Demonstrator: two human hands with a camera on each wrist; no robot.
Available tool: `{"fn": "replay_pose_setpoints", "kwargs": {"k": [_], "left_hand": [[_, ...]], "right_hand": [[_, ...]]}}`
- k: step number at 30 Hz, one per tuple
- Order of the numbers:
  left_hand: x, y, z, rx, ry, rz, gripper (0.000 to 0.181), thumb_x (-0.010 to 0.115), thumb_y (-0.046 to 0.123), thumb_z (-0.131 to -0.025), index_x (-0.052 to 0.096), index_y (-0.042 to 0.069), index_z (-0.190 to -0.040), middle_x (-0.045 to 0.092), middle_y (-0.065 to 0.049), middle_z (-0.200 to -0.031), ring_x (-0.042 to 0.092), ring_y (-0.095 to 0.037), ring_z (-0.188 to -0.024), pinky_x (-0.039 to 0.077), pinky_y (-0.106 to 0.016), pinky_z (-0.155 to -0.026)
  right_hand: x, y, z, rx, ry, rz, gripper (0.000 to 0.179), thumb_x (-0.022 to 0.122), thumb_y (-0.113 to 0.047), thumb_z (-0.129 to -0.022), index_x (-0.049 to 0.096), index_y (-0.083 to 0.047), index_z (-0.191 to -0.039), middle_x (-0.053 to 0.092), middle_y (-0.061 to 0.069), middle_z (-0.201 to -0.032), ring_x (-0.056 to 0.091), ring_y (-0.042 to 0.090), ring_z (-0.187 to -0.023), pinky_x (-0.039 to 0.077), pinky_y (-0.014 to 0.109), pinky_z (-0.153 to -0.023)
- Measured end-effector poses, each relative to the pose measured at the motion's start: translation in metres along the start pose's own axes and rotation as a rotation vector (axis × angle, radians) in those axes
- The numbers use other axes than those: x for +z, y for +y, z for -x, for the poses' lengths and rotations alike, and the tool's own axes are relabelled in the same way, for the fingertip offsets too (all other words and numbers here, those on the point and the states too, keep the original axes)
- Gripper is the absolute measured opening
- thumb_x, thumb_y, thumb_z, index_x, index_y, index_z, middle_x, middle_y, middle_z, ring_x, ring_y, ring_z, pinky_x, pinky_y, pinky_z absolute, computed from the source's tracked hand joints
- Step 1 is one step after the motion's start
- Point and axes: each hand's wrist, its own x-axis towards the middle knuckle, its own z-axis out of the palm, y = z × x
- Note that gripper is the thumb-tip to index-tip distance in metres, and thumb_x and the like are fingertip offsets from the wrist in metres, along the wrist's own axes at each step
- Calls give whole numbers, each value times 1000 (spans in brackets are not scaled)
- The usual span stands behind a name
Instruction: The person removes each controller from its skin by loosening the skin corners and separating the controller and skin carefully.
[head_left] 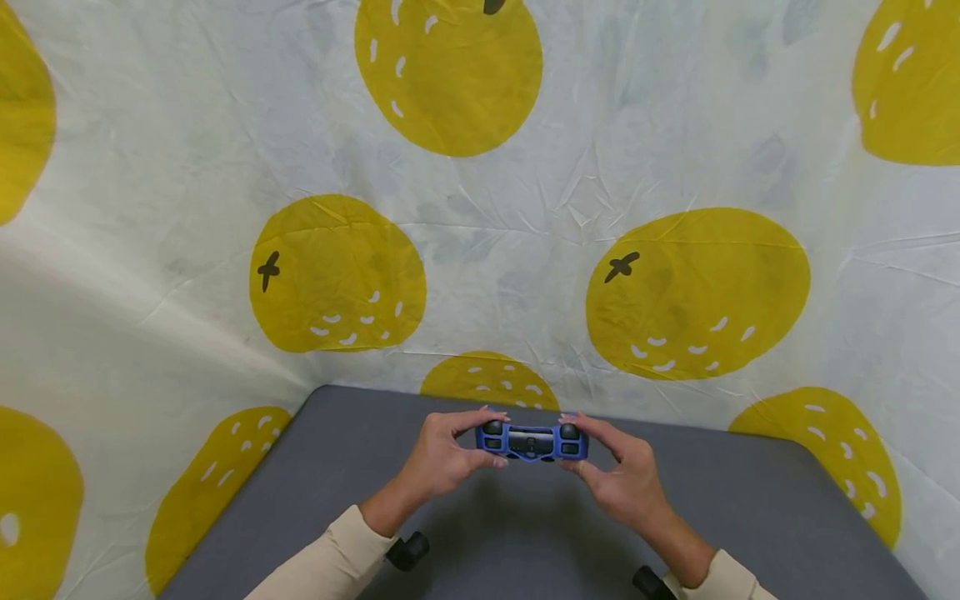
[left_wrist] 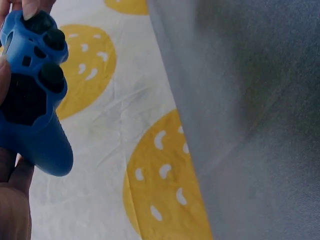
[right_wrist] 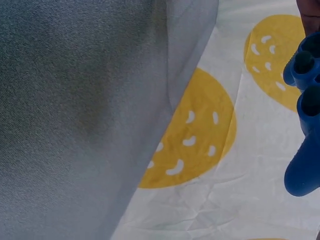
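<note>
A blue game controller [head_left: 532, 442] with black buttons is held up in front of the person, over the grey surface. Its trigger edge faces the head camera. The left hand [head_left: 441, 457] pinches one end between thumb and fingers, and the right hand [head_left: 627, 477] pinches the other end the same way. In the left wrist view, the controller's [left_wrist: 42, 135] thumbsticks, dark button pad and one rounded handle show, with fingers of the other hand at the far end. Only part of the controller [right_wrist: 305, 165] enters the right wrist view, at its right edge.
A grey table [head_left: 360, 550] spreads below the hands, with soft shadows under them. White cloth [head_left: 510, 292] printed with large yellow fruit hangs behind and along both sides. Black wrist cameras sit at the left cuff [head_left: 352, 542] and the right cuff [head_left: 723, 579].
</note>
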Motion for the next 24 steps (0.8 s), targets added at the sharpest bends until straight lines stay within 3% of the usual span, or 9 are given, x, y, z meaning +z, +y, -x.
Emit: {"fn": "replay_pose_setpoints", "kwargs": {"k": [5,14,19,24], "left_hand": [[1,2,-1,-16,11,16,49,93,8,-75,79,20,-120,78,-4,-121,65,-33,-132,53,-52,-108],[3,1,-2,-20,7,-29,48,94,10,-75,79,20,-120,78,-1,-124,65,-30,-133,55,-50,-107],[1,2,-2,-5,-10,-72,50,94,13,-76,78,27,-122,77,2,-126,64,-28,-134,56,-47,-106],[0,4,-2,34,-37,-98,52,92,15,-79,76,22,-128,75,0,-130,62,-32,-137,55,-50,-106]], "right_hand": [[-4,-6,-6,14,-40,31,68,93,13,-60,74,-4,-123,80,13,-113,67,-4,-117,45,5,-101],[-5,-8,-7,42,-32,56,61,95,9,-59,78,-7,-116,81,12,-109,72,9,-114,47,4,-97],[-3,-9,-4,44,14,46,60,96,9,-57,80,-7,-112,80,18,-109,68,3,-116,48,5,-94],[-1,-10,-2,44,36,49,61,96,9,-56,80,-7,-113,78,23,-112,64,0,-117,49,5,-94]]}}
